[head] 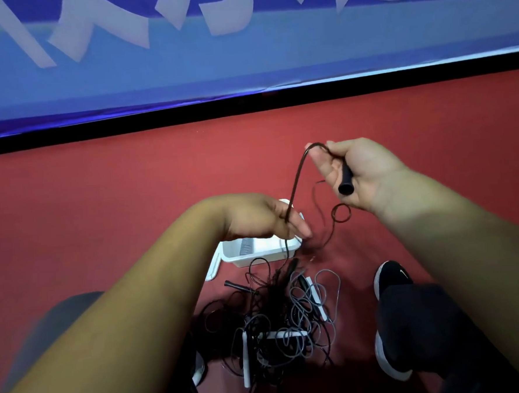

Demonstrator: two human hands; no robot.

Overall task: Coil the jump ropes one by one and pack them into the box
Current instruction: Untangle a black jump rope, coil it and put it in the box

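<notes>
My right hand (357,172) grips the black handle (346,182) of a dark jump rope, raised above the red floor. Its cord (295,183) arcs out over my fingers and runs down to my left hand (265,217), which pinches it above the white box (255,252). Below that hand the cord drops into a tangled pile of black and grey jump ropes (281,319) with white and black handles, lying on the floor between my feet. A small loop of cord (341,213) hangs under my right wrist. The box is partly hidden by my left hand.
A white lid or panel (214,267) leans at the box's left side. My black shoe (392,279) is right of the pile and another shoe (199,368) lies left of it. A blue banner with a black base strip (246,104) lines the far edge of the red floor.
</notes>
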